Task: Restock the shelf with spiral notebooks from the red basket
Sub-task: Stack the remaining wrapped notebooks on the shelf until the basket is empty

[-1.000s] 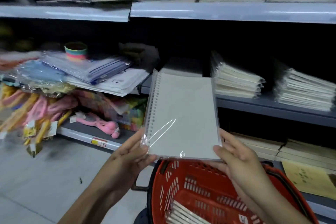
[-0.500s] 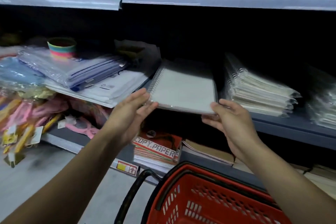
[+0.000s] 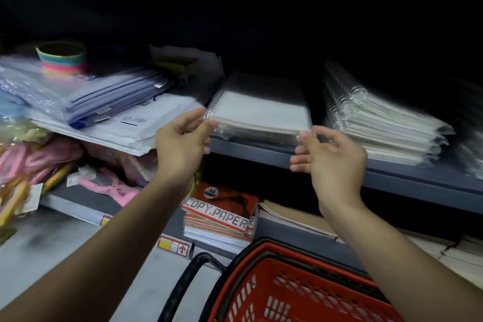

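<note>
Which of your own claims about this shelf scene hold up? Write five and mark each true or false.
1. The notebook lies on the shelf with its spiral on the left. True.
2. The left hand touches the notebook's near left corner. True.
3. The right hand holds the basket. False: it is at the notebook's near right corner.
4. A notebook stack sits right of the notebook. True.
5. The copy paper is on the top shelf. False: it sits below the notebook.

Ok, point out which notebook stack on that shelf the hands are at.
The low stack left of the taller pile; the left hand and right hand flank its front corners.
</note>
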{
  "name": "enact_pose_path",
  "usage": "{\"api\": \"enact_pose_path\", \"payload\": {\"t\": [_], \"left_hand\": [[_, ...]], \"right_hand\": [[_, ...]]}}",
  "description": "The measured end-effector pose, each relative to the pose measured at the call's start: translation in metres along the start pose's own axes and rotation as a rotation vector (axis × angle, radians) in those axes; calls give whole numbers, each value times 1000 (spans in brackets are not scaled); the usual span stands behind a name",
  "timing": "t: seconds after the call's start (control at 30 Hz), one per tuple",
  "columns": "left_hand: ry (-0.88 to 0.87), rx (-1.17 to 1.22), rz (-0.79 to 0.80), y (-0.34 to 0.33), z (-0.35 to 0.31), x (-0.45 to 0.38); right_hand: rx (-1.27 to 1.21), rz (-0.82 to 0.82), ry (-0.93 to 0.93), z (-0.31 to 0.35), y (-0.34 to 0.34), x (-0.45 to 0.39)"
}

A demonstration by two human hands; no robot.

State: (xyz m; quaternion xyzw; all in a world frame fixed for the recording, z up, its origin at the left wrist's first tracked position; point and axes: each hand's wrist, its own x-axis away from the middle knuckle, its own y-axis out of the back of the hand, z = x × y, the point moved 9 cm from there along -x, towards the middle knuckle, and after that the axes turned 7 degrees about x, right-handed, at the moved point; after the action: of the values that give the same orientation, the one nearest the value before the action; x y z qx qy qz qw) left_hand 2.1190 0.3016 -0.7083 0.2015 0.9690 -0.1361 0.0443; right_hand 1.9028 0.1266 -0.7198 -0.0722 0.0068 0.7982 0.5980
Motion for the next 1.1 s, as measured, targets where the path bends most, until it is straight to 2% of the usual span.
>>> {"api": "enact_pose_path", "payload": {"t": [0.3,0.47,0.57,0.7,0.87,0.97,1.1], "left_hand": [[76,15,-44,-22,23,-34],[93,29,-51,-12,26,-24],[100,14,3,-7,24,10],[186,12,84,-5,32,72],[393,-26,189,0,64,158],[427,-135,245,5,89,199],[505,-307,293,20,132,239]], "right_hand": [[61,-114,57,-6,-17,-30],[59,-69,68,-4,-5,-14],[81,1,65,3,17,6],[168,80,-30,-2,59,42],[305,198,-182,-30,125,110],[424,255,-265,-54,168,152],[442,274,-509,-110,205,191]]}}
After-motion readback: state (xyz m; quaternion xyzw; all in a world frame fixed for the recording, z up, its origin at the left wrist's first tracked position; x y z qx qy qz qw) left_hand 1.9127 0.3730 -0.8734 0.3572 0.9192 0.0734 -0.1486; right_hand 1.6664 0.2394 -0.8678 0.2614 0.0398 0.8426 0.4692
